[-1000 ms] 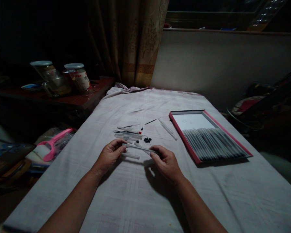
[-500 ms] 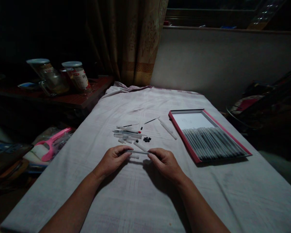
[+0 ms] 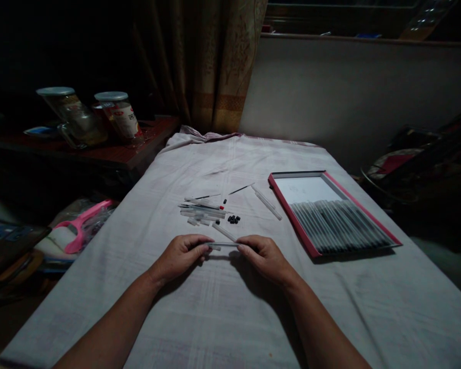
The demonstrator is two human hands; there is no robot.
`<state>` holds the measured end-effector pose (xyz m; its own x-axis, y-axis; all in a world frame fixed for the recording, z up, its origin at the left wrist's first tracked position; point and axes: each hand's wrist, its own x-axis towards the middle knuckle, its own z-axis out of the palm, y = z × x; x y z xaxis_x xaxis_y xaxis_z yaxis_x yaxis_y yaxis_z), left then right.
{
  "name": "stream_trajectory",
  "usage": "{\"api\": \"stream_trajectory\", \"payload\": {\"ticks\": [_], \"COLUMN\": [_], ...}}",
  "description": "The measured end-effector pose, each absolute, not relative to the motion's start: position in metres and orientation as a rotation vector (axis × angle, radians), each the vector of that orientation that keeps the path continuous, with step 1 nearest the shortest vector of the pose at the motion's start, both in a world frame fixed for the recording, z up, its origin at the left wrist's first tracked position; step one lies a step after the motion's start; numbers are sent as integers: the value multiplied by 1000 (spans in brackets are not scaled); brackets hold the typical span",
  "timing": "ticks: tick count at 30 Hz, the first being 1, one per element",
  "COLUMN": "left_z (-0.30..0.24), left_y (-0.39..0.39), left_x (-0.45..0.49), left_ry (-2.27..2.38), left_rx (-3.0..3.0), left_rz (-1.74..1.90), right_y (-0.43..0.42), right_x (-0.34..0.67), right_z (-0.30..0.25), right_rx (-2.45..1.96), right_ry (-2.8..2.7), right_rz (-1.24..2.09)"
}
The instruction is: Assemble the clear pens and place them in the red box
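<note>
Between my two hands a slim translucent pen is held level, just above the cloth. My left hand pinches its left end between thumb and fingers. At the other end, the thumb and fingers of my right hand are closed on it. Just beyond lies a loose clear pen barrel. Farther off is a pile of pen barrels and refills, with a cluster of small black plugs to its right. Two more clear barrels lie to the right of these.
A shallow box with red edges holds a row of pens at the right on the cloth-covered table. Dark refills lie beyond the pile. Lidded jars stand on a side table at left, above a pink-handled item.
Both hands have shifted very slightly, still gripping the pen at its two ends. The view has tilted a little. The loose parts and the box stay where they were.
</note>
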<state>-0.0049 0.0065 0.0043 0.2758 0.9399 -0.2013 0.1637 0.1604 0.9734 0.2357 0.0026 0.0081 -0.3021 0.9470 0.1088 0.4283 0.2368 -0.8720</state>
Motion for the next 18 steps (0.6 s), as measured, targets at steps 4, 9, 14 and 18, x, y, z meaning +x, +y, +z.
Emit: {"api": "stream_trajectory", "payload": {"ticks": [4,9,14,18], "left_z": [4,5,8,8], "left_y": [7,6,6,7], "left_x": [-5,-3,-2,-1], "left_ry": [1184,1214,1230,1228], "left_rx": [1281,1285,1298,1305], "left_rz": [787,795,799,795], "right_y": [3,3,3,3], "right_x": [235,235,234,235], "right_z": [6,7,8,8], "right_rx": [-1252,-1230,-1215,-1240], "right_ry": [-1851,-1862,-1914,-1962], "right_rz": [1004,1023,987,956]}}
